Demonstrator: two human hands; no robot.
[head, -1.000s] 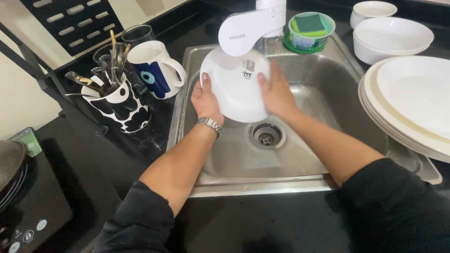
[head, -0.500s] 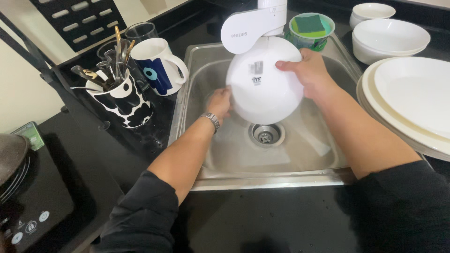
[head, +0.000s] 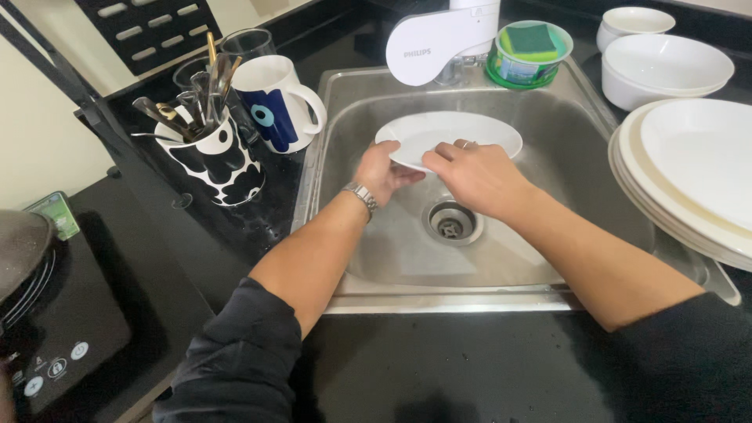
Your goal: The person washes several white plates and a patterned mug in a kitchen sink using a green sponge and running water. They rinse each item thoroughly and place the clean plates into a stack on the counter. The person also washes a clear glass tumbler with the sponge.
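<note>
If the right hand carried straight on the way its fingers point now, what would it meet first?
The right hand points left across the sink, its fingers on the white plate. Straight on, it would probably meet the left hand gripping the plate's near edge first, though depth is hard to judge.

Plate stack (head: 697, 168) cut by right edge; pan (head: 19, 254) by left.

Bright even overhead light, soft shadows, mild sink (head: 548, 258) glare, sharp focus.
</note>
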